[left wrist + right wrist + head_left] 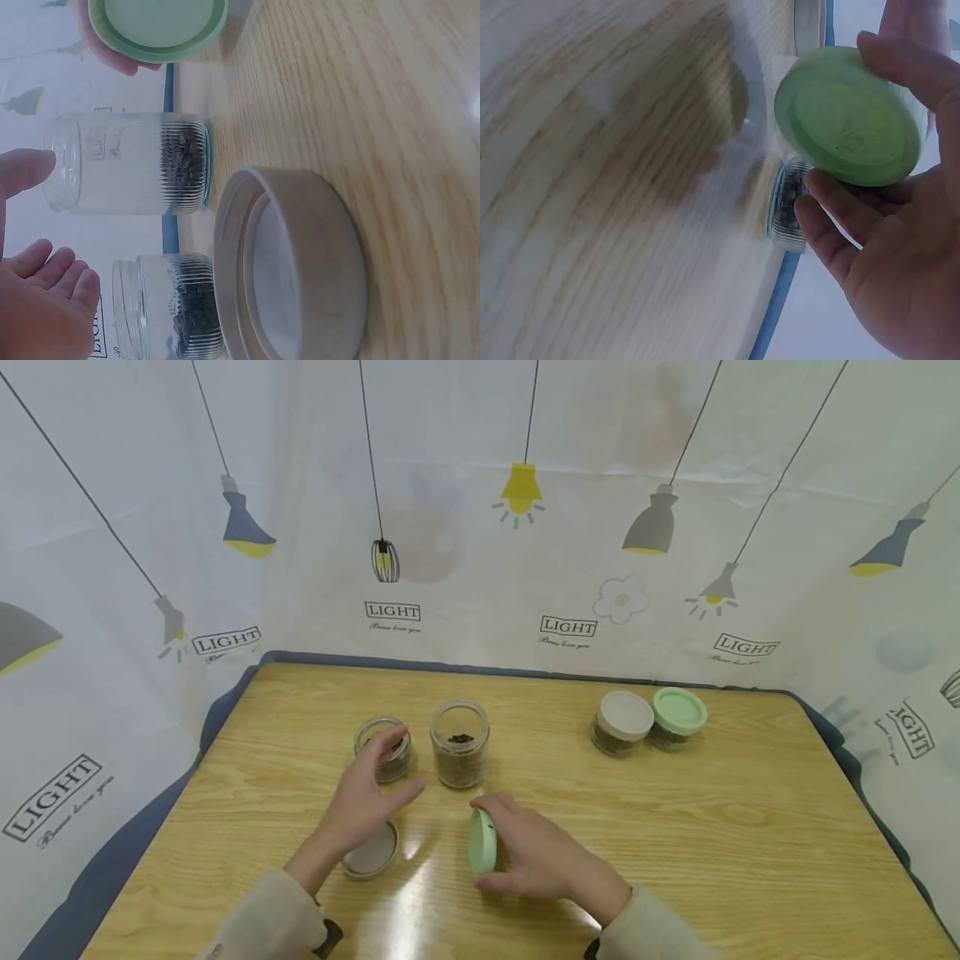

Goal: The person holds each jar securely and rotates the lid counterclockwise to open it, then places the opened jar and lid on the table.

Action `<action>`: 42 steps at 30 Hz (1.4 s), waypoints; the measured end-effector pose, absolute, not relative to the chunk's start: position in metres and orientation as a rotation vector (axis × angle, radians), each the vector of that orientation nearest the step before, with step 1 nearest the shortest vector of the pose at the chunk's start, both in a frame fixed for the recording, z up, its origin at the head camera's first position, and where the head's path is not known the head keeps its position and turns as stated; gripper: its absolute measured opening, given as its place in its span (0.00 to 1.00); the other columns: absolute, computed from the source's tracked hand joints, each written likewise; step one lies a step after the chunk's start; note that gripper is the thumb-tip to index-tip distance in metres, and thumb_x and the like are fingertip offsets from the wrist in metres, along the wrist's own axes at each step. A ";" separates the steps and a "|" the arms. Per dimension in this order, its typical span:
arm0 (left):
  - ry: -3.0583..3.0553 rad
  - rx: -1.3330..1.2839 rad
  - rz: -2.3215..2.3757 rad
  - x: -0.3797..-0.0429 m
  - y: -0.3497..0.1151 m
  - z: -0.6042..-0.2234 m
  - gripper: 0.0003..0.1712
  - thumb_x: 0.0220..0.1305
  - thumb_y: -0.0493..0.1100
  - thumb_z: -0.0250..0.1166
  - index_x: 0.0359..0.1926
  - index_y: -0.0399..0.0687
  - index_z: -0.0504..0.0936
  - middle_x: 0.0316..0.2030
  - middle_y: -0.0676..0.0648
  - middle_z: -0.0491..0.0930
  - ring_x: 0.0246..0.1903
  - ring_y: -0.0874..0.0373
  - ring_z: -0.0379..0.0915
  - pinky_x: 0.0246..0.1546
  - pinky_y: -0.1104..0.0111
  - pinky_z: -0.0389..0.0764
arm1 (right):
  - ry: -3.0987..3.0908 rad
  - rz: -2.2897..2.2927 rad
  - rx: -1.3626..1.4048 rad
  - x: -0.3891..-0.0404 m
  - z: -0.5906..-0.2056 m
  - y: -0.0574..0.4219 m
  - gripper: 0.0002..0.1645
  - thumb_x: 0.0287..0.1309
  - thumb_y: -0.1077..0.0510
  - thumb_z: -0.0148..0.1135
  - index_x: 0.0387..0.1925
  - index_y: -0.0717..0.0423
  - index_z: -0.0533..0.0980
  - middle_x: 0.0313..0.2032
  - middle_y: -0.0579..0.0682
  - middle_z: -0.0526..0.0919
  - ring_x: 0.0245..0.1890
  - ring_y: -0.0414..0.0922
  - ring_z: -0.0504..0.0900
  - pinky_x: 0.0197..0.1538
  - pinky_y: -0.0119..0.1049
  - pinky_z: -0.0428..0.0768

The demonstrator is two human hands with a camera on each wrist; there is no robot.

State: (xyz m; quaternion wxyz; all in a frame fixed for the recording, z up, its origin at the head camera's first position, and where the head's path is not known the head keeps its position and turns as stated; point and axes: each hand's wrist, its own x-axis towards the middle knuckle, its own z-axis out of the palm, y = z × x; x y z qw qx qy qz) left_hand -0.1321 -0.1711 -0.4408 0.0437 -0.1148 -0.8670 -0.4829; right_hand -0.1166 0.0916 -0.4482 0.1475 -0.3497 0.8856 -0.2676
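Observation:
My right hand [543, 852] pinches a light green lid [483, 842] by its rim and holds it on edge above the table. In the right wrist view the lid's [847, 124] flat face shows between thumb and fingers. My left hand [363, 797] is in the air with thumb and fingers apart, holding nothing, near a short open glass jar [393, 766]. Beside that stands a taller open glass jar [460, 764] with dark bits inside. Below the left hand a beige-grey lid [372, 852] lies on the table, its hollow side up in the left wrist view.
Two lidded jars stand close together at the back right: one with a greyish lid [626, 716], one with a green lid [680, 710]. The wood-grain table [720, 843] meets a printed curtain [465, 635] at its back and sides.

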 end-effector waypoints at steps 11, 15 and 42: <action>-2.614 -0.394 -1.477 -0.135 -0.178 -0.444 0.39 0.59 0.47 0.69 0.68 0.47 0.63 0.65 0.44 0.66 0.62 0.47 0.62 0.63 0.47 0.64 | 2.503 -0.942 -0.974 -0.118 -0.461 0.080 0.53 0.44 0.42 0.75 0.67 0.53 0.58 0.56 0.45 0.71 0.51 0.42 0.72 0.57 0.45 0.73; -2.619 -0.384 -1.466 -0.135 -0.179 -0.443 0.39 0.59 0.49 0.69 0.67 0.47 0.63 0.65 0.43 0.67 0.63 0.48 0.62 0.63 0.47 0.64 | 2.519 -0.977 -0.976 -0.117 -0.466 0.075 0.54 0.43 0.41 0.75 0.67 0.53 0.59 0.60 0.46 0.71 0.57 0.42 0.70 0.66 0.54 0.61; -2.625 -0.367 -1.537 -0.130 -0.175 -0.431 0.38 0.59 0.41 0.68 0.67 0.42 0.62 0.65 0.38 0.65 0.63 0.41 0.61 0.62 0.41 0.62 | 2.683 -0.715 -0.917 -0.117 -0.480 0.064 0.53 0.34 0.37 0.78 0.60 0.52 0.64 0.55 0.48 0.70 0.58 0.48 0.64 0.65 0.56 0.58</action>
